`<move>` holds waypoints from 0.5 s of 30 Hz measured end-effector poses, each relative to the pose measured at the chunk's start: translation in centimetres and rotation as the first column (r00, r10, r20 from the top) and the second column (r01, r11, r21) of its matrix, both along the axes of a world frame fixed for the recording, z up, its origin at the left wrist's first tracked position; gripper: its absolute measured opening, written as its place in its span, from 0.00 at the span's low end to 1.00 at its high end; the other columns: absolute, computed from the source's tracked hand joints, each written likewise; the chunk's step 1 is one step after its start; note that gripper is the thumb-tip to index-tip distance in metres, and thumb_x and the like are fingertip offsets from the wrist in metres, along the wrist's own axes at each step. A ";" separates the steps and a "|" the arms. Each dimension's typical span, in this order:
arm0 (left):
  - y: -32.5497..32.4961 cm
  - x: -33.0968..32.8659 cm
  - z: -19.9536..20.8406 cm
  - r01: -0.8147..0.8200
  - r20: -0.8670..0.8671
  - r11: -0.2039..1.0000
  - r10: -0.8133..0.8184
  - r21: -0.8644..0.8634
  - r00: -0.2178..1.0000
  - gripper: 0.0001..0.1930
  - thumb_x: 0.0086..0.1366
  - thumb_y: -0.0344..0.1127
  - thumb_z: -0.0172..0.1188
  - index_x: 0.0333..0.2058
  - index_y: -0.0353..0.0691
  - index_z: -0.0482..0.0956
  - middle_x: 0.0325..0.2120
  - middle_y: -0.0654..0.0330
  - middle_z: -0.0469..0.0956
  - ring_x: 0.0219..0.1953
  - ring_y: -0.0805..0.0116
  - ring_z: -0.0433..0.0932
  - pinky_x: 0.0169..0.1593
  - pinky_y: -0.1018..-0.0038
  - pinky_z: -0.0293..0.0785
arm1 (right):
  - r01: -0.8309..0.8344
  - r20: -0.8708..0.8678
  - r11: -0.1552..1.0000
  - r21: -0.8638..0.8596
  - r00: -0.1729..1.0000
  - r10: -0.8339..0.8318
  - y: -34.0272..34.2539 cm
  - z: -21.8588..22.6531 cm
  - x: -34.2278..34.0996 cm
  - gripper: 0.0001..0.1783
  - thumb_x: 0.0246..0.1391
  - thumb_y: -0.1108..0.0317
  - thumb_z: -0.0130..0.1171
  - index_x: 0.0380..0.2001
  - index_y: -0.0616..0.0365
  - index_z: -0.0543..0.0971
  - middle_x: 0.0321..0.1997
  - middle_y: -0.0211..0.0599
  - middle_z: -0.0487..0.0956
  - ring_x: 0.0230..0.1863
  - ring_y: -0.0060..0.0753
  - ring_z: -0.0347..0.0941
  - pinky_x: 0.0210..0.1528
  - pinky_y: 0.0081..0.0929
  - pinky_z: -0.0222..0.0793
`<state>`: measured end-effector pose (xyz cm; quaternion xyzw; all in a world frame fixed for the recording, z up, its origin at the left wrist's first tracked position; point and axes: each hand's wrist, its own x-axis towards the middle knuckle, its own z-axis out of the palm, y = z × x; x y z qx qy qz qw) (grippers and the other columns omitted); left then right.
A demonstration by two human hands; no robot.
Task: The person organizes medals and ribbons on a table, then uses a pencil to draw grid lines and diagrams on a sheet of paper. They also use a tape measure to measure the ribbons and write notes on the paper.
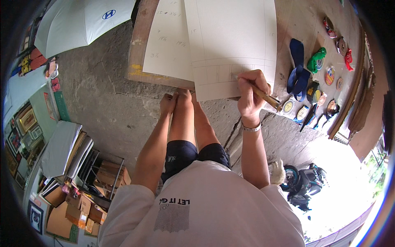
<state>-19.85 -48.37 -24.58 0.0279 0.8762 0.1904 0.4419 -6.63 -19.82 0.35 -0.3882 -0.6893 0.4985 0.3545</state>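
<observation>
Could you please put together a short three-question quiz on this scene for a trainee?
1. True or false: the right hand holds a pencil over a ruled white sheet.
2. Where is the left hand? A) on the sheet B) on the person's knee, off the board C) holding the tape measure
3. Fill in: beside the ruled sheet, to its left on the wooden board, lies a second ____ with handwritten figures.

Key
1. True: the pencil tip meets the sheet near its ruled lower edge.
2. B: it rests by the knee, below the board's edge.
3. Sheet of paper.
</observation>
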 end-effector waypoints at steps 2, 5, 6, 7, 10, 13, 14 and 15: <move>0.5 -0.5 0.4 0.041 0.037 0.998 -0.039 -0.054 0.999 0.34 0.60 0.65 0.64 0.35 0.30 0.81 0.34 0.41 0.84 0.41 0.44 0.84 0.46 0.56 0.78 | 0.012 0.015 0.999 0.031 1.000 -0.012 0.0 -0.2 -0.1 0.04 0.51 0.79 0.54 0.26 0.65 0.78 0.22 0.27 0.74 0.22 0.13 0.62 0.25 0.16 0.56; 0.8 -0.5 0.7 0.058 0.047 0.997 -0.056 -0.048 0.997 0.34 0.59 0.65 0.64 0.36 0.30 0.82 0.35 0.40 0.84 0.42 0.43 0.84 0.48 0.56 0.78 | 0.037 -0.026 0.998 -0.059 0.999 -0.039 -0.1 -0.1 0.1 0.03 0.50 0.79 0.55 0.26 0.65 0.77 0.22 0.28 0.74 0.23 0.15 0.64 0.26 0.17 0.59; 0.8 -0.4 0.7 0.057 0.043 0.998 -0.055 -0.031 0.998 0.35 0.58 0.66 0.64 0.37 0.31 0.82 0.35 0.40 0.84 0.42 0.42 0.84 0.48 0.56 0.78 | 0.045 -0.049 0.993 -0.111 0.998 -0.051 -0.1 0.1 0.3 0.02 0.49 0.79 0.55 0.26 0.65 0.77 0.22 0.30 0.74 0.23 0.17 0.65 0.27 0.18 0.61; 1.0 -0.1 1.0 0.011 0.031 0.999 -0.010 -0.030 0.999 0.35 0.58 0.66 0.64 0.36 0.30 0.82 0.35 0.39 0.84 0.42 0.42 0.84 0.48 0.56 0.78 | 0.087 -0.104 0.974 -0.211 0.988 -0.111 0.1 0.1 0.7 0.03 0.51 0.79 0.54 0.27 0.65 0.78 0.23 0.29 0.75 0.23 0.16 0.66 0.27 0.17 0.60; 1.0 0.2 1.3 -0.045 0.018 0.998 0.045 -0.041 0.999 0.36 0.58 0.66 0.63 0.36 0.29 0.83 0.34 0.38 0.84 0.41 0.41 0.84 0.47 0.56 0.78 | 0.155 -0.039 0.985 -0.080 0.987 -0.158 1.0 0.7 2.0 0.04 0.51 0.79 0.54 0.27 0.65 0.78 0.23 0.30 0.76 0.23 0.16 0.66 0.27 0.17 0.61; -0.2 -0.5 0.2 0.034 0.046 0.996 -0.030 -0.083 0.998 0.36 0.59 0.67 0.63 0.36 0.29 0.83 0.33 0.38 0.84 0.40 0.41 0.84 0.46 0.56 0.78 | 0.093 0.017 0.994 0.059 0.995 -0.094 1.0 -0.3 2.2 0.04 0.51 0.79 0.54 0.26 0.64 0.78 0.23 0.31 0.77 0.23 0.16 0.67 0.27 0.18 0.63; 0.1 -0.5 0.5 0.059 0.058 0.994 -0.054 -0.088 0.997 0.36 0.59 0.67 0.63 0.36 0.29 0.83 0.33 0.38 0.84 0.40 0.41 0.84 0.46 0.55 0.78 | 0.103 0.030 0.994 0.042 0.994 -0.104 1.0 -0.4 2.3 0.03 0.50 0.78 0.54 0.26 0.64 0.78 0.23 0.31 0.78 0.23 0.17 0.68 0.27 0.18 0.63; 0.5 -0.5 0.8 0.085 0.070 0.992 -0.079 -0.093 0.994 0.36 0.59 0.67 0.62 0.35 0.29 0.83 0.33 0.38 0.84 0.40 0.41 0.84 0.46 0.55 0.78 | 0.113 0.043 0.993 0.025 0.993 -0.114 1.0 -0.3 2.4 0.03 0.50 0.78 0.54 0.26 0.64 0.78 0.23 0.31 0.78 0.23 0.17 0.68 0.27 0.18 0.64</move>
